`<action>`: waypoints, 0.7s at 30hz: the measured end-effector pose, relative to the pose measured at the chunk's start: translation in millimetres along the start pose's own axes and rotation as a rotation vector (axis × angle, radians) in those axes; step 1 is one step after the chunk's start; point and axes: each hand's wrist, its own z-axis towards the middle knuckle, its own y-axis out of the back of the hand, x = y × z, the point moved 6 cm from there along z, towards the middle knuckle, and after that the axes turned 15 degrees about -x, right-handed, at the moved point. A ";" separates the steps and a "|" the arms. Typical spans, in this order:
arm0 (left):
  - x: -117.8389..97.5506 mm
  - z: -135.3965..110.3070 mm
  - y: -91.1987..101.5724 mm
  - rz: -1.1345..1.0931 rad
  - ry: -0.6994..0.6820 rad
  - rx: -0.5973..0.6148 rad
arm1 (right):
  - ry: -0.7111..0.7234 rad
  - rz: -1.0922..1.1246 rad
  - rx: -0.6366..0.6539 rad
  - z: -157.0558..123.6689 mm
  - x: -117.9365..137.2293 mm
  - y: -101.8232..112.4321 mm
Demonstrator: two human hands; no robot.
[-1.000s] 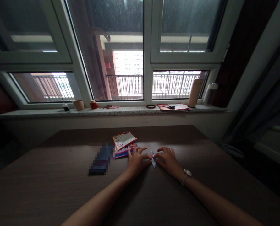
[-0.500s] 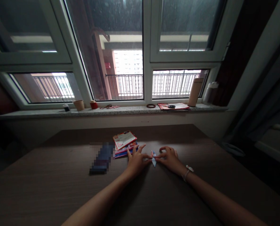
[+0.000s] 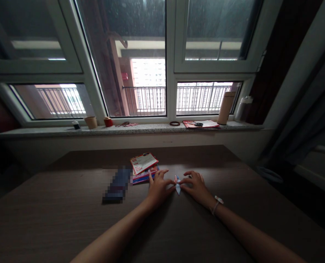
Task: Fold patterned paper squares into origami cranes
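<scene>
A small piece of folded paper (image 3: pixel 178 190), pale blue with an orange-red patch, lies on the brown table between my two hands. My left hand (image 3: pixel 159 188) pinches its left side with thumb and forefinger, the other fingers raised. On the opposite side my right hand (image 3: pixel 196 186), with a bracelet (image 3: pixel 216 205) at the wrist, grips the paper between thumb and forefinger. The paper's pointed lower end faces me. Fingertips cover part of its middle, so the exact folds there cannot be made out.
Left of the paper lie a stack of colourful cards or booklets (image 3: pixel 144 163) and a dark blurred-out object (image 3: pixel 117 186). On the windowsill (image 3: pixel 154 128) stand a paper cup (image 3: pixel 91 122), a tan bottle (image 3: pixel 226 108) and a white bottle (image 3: pixel 243 109), with scissors (image 3: pixel 198 124) on some papers.
My right hand's fingers have bunched slightly, the forefinger lower. Both hands keep hold of the folded paper in nearly the same place. The view has shifted a little.
</scene>
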 end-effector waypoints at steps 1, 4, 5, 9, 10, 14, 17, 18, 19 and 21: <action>-0.7 0.0 0.4 -0.002 -0.009 -0.008 | 0.001 0.002 -0.006 0.0 0.4 0.6; -2.5 -0.1 0.5 -0.008 -0.028 -0.011 | -0.005 0.000 -0.017 0.0 1.0 1.4; -3.2 -0.4 -0.1 -0.012 -0.036 -0.004 | -0.007 -0.004 -0.014 0.0 1.1 1.1; -5.2 -1.7 -3.5 -0.011 -0.067 0.028 | -0.013 -0.030 0.011 0.2 0.0 -1.4; -4.8 -1.7 -4.2 -0.003 -0.066 0.030 | -0.015 -0.035 0.015 0.3 -0.3 -1.8; 0.1 -0.6 -7.9 0.014 -0.027 0.085 | -0.032 -0.045 0.025 0.4 -0.8 -2.3; 2.7 0.0 -8.9 0.018 -0.008 0.125 | -0.044 -0.046 0.044 0.2 -1.0 -3.1; 2.6 -0.1 -8.6 0.021 -0.009 0.127 | -0.047 -0.047 0.047 0.1 -1.2 -3.3; 2.0 -0.3 -7.9 0.026 -0.015 0.119 | -0.049 -0.047 0.046 0.0 -1.4 -3.2; -1.0 -1.2 -5.8 0.039 -0.047 0.089 | -0.049 -0.044 0.035 0.0 -1.6 -2.8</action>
